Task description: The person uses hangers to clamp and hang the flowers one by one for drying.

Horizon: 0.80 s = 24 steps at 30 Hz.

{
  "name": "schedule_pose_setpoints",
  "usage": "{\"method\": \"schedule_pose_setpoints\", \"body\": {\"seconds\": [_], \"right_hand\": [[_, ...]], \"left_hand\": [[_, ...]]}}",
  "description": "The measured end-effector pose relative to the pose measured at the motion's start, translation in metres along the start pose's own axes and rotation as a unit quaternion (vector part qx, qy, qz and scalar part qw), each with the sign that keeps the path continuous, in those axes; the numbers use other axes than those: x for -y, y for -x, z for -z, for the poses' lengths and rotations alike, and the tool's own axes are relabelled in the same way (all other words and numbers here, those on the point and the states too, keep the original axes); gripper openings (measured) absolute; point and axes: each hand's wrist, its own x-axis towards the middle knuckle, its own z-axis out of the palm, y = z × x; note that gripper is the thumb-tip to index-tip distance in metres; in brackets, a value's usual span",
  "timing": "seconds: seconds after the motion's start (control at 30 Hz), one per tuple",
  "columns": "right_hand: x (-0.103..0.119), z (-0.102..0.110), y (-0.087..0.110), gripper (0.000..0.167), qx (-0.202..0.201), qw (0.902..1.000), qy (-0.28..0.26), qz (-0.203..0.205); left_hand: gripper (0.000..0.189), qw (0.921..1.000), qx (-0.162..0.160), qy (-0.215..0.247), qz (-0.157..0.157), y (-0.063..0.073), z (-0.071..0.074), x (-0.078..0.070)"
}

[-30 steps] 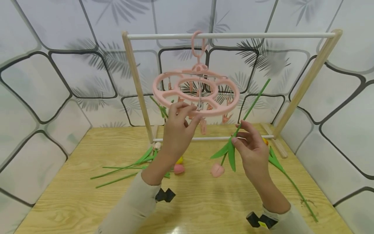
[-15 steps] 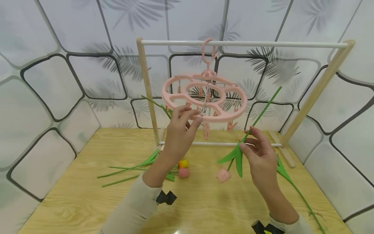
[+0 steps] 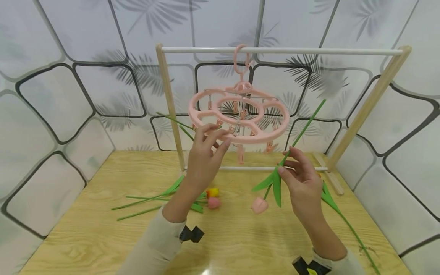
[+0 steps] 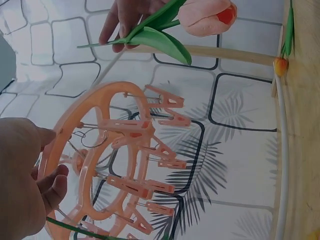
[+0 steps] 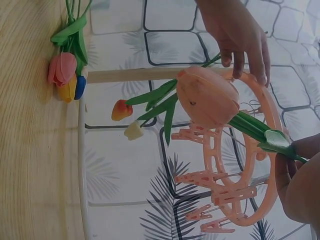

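Observation:
A pale pink clip hanger [image 3: 275, 135] hangs by its hook from a white rail. My left hand [image 3: 204, 160] holds its near rim, with thumb and fingers at the ring in the left wrist view. My right hand [image 3: 304, 183] pinches the green stem of a pale pink tulip [image 3: 259, 205] near its leaves. This tulip points bloom down, to the right of the hanger and below its ring. Several pink clips [image 4: 130, 186] dangle under the ring. An orange-red tulip [image 5: 121, 110] and a cream tulip [image 5: 133, 131] hang bloom down at the hanger's left side.
The rack's white top rail [image 3: 309, 50] runs between wooden posts [image 3: 368, 110]. On the wooden table [image 3: 233, 244] at left lie tulips, including a pink one [image 3: 214, 203] and a yellow one [image 3: 213, 192]. Another tulip's long stem [image 3: 355, 231] lies at right.
The head view has shifted. The hanger has turned slightly and the stems at its left side have swung further left. Both hands keep their holds.

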Motion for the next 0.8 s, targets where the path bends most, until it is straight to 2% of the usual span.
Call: {"method": "schedule_pose_setpoints", "body": {"seconds": [0.13, 0.23, 0.47, 0.57, 0.67, 0.8], "right_hand": [[0.001, 0.002, 0.0, 0.054, -0.004, 0.9999, 0.009, -0.014], [0.002, 0.002, 0.0, 0.054, -0.005, 0.9997, 0.015, -0.02], [0.003, 0.004, -0.002, 0.055, -0.012, 0.9994, 0.023, -0.024], [0.003, 0.005, -0.003, 0.054, -0.018, 0.9991, 0.026, -0.027], [0.003, 0.005, -0.003, 0.053, -0.017, 0.9992, 0.024, -0.027], [0.002, 0.004, -0.003, 0.052, -0.013, 0.9993, 0.029, -0.021]], "left_hand": [[0.028, 0.9993, 0.006, -0.016, -0.034, 0.004, -0.004, 0.002], [0.031, 0.9986, -0.002, -0.007, -0.053, 0.008, -0.008, 0.001], [0.027, 0.9934, -0.064, 0.017, -0.094, 0.029, -0.031, -0.008], [0.024, 0.9938, -0.066, 0.02, -0.087, 0.041, -0.044, -0.008], [0.026, 0.9969, -0.041, 0.023, -0.064, 0.047, -0.055, -0.005], [0.03, 0.9987, -0.014, 0.031, -0.037, 0.048, -0.064, -0.001]]}}
